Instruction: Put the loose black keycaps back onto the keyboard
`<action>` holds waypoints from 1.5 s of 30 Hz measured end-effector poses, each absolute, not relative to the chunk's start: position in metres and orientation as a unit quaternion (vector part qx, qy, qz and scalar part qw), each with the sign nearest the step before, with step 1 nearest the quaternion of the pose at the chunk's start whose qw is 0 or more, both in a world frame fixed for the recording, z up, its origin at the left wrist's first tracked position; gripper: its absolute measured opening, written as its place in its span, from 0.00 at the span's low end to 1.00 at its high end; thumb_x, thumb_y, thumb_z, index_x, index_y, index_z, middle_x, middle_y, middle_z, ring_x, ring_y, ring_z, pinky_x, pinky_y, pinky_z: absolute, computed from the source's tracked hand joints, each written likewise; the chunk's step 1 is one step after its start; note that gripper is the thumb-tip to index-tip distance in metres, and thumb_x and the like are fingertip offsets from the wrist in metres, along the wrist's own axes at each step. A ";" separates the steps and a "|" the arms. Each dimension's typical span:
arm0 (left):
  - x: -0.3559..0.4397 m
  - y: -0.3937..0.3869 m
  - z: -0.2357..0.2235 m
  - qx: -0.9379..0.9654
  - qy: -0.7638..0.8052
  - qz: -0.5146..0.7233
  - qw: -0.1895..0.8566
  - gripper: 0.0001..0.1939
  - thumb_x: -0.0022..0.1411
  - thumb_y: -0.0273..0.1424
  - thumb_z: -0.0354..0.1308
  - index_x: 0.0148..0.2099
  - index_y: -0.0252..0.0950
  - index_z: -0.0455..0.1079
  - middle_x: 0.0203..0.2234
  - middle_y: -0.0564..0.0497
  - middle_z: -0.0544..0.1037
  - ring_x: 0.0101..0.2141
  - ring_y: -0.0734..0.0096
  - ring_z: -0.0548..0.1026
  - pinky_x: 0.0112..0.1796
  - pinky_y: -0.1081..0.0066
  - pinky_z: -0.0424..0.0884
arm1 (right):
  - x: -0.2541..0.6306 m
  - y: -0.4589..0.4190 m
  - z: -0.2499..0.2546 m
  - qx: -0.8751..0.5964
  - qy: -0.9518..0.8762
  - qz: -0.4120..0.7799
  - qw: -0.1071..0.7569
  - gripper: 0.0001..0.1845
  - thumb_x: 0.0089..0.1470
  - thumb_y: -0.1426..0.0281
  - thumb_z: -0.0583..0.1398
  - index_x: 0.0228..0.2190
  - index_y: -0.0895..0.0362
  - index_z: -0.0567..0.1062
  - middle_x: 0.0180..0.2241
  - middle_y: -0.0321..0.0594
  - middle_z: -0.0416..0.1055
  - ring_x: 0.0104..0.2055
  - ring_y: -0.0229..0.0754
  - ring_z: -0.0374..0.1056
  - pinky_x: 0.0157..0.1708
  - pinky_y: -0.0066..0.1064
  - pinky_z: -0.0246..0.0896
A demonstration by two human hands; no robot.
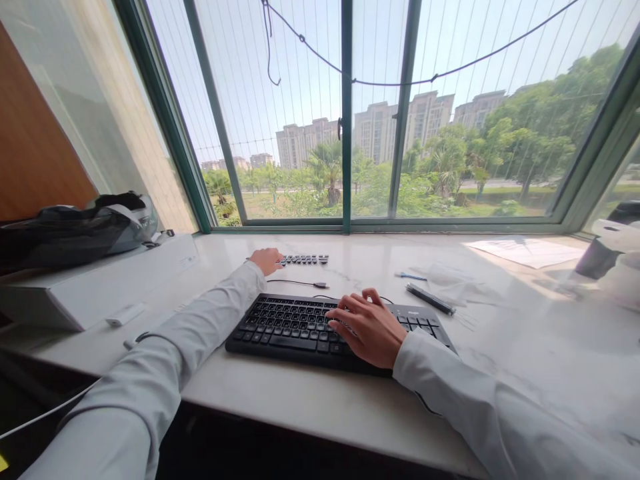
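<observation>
1. The black keyboard (293, 343) lies on the marble-patterned sill (300, 390).
2. My right hand (369, 328) rests on the keyboard, fingers slightly apart.
3. My left hand (267, 261), beyond the keyboard, reaches the loose keycaps (306, 259); I cannot tell whether its fingertips close on one.
4. Right of the keyboard's far edge lies a black-handled tool (429, 299).

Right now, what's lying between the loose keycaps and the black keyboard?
In the head view, a thin dark cable with a plug lies between the loose keycaps and the black keyboard.
</observation>
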State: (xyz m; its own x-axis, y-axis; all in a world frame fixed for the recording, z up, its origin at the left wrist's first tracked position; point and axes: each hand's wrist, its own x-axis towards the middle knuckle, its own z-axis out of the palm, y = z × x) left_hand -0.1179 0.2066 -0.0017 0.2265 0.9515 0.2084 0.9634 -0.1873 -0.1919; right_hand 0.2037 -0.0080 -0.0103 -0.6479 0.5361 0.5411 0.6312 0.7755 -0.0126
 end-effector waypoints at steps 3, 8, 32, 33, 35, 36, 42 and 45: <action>-0.117 0.213 -0.005 -0.781 -0.607 -0.013 0.147 0.18 0.59 0.42 0.55 0.49 0.46 0.75 0.48 0.47 0.75 0.45 0.59 0.73 0.47 0.65 0.66 | 0.204 -0.009 -0.010 -0.322 -0.904 -0.089 0.266 0.16 0.65 0.64 0.48 0.40 0.52 0.75 0.36 0.39 0.71 0.36 0.38 0.64 0.47 0.38 0.42; -0.116 0.215 -0.010 -0.789 -0.594 -0.026 0.155 0.14 0.60 0.39 0.54 0.41 0.44 0.79 0.46 0.47 0.76 0.43 0.59 0.74 0.45 0.65 0.66 | 0.204 -0.009 -0.010 -0.323 -0.905 -0.090 0.262 0.17 0.65 0.64 0.48 0.39 0.53 0.76 0.36 0.39 0.71 0.36 0.37 0.63 0.46 0.38 0.41; -0.110 0.214 -0.016 -0.780 -0.601 -0.057 0.163 0.13 0.59 0.37 0.55 0.37 0.38 0.79 0.42 0.43 0.78 0.40 0.56 0.75 0.42 0.63 0.66 | 0.205 -0.007 -0.003 -0.421 -0.845 -0.142 0.297 0.20 0.66 0.63 0.47 0.33 0.54 0.76 0.31 0.39 0.73 0.37 0.40 0.64 0.47 0.39 0.41; -0.109 0.212 -0.016 -0.782 -0.599 -0.061 0.164 0.13 0.58 0.37 0.55 0.36 0.37 0.79 0.41 0.43 0.78 0.39 0.56 0.75 0.42 0.63 0.66 | 0.205 -0.007 -0.003 -0.421 -0.845 -0.143 0.298 0.20 0.66 0.63 0.47 0.33 0.54 0.76 0.31 0.39 0.73 0.37 0.40 0.64 0.47 0.39 0.41; -0.106 0.207 -0.011 -0.783 -0.594 -0.072 0.167 0.13 0.59 0.37 0.55 0.35 0.38 0.79 0.41 0.45 0.78 0.39 0.57 0.75 0.41 0.63 0.66 | 0.206 -0.007 -0.002 -0.421 -0.843 -0.143 0.301 0.20 0.66 0.63 0.47 0.33 0.54 0.76 0.32 0.39 0.73 0.37 0.40 0.64 0.47 0.39 0.41; -0.105 0.203 -0.008 -0.783 -0.594 -0.082 0.169 0.14 0.59 0.37 0.54 0.35 0.38 0.79 0.41 0.45 0.78 0.38 0.58 0.75 0.41 0.64 0.66 | 0.207 -0.007 -0.002 -0.422 -0.842 -0.142 0.304 0.20 0.66 0.63 0.47 0.33 0.54 0.76 0.31 0.39 0.73 0.37 0.40 0.64 0.47 0.39 0.40; -0.095 0.161 0.025 -0.760 -0.563 -0.273 0.174 0.14 0.58 0.43 0.57 0.36 0.41 0.79 0.42 0.51 0.79 0.38 0.65 0.75 0.40 0.68 0.69 | 0.218 0.000 -0.002 -0.455 -0.823 -0.140 0.311 0.20 0.66 0.64 0.47 0.32 0.54 0.76 0.31 0.37 0.74 0.37 0.40 0.66 0.48 0.40 0.39; -0.084 0.130 0.036 -0.787 -0.486 -0.368 0.096 0.12 0.56 0.40 0.61 0.34 0.38 0.80 0.40 0.50 0.80 0.34 0.70 0.76 0.36 0.72 0.71 | 0.222 0.006 -0.003 -0.470 -0.814 -0.142 0.311 0.20 0.66 0.64 0.47 0.32 0.53 0.76 0.31 0.37 0.75 0.37 0.39 0.67 0.47 0.40 0.39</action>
State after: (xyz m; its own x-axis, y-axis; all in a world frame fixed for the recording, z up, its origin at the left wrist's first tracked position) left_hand -0.0838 0.1297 0.0357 0.2555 0.6947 0.6724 0.8356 -0.5085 0.2079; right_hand 0.2219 0.0057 -0.0034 -0.3640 0.6768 0.6399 0.8533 0.5177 -0.0622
